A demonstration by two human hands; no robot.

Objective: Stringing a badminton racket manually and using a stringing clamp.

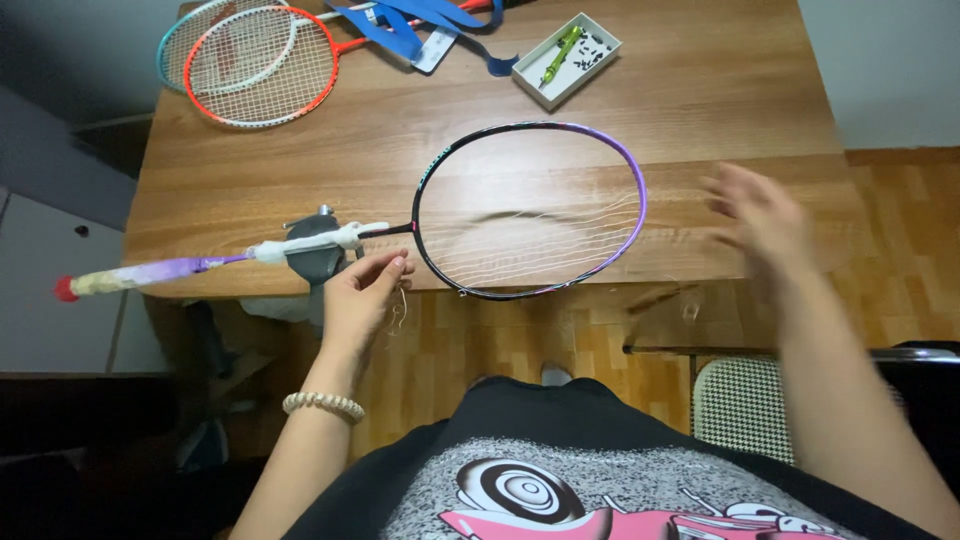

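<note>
Left hand closed around the thin shaft of a purple-and-black racket, with loose string dangling from the fingers. Racket held level over the near edge of the wooden table, head partly strung (strings slack and wavy). Right hand blurred, fingers spread, gripping nothing, just right of the racket head. Farther back: two strung rackets, blue straps, a small white tray.
</note>
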